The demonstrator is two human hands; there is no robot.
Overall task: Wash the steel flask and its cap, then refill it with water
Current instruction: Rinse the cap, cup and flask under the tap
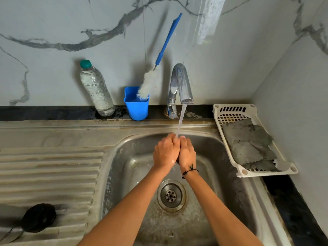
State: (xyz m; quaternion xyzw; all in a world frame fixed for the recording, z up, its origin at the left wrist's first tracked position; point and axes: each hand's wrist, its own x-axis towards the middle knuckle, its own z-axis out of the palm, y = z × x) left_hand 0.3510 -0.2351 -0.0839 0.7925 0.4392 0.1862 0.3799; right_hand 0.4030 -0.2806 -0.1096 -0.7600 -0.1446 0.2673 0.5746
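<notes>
The steel flask (8,234) lies on its side on the ribbed drainboard at the bottom left, mostly cut off by the frame edge. Its black round cap (39,217) points toward the sink. My left hand (166,150) and my right hand (187,151) are pressed together over the sink basin (221,174), fingers closed, right under the stream from the running tap (182,86). A small dark gap shows between the heels of the hands; no object is visible in them. Both hands are far from the flask.
A clear plastic water bottle (96,89) with a green lid and a blue cup (136,107) holding a blue-handled bottle brush (147,85) stand on the back ledge. A white basket (230,110) with grey cloths sits at the sink's right. The drain (171,195) is below my wrists.
</notes>
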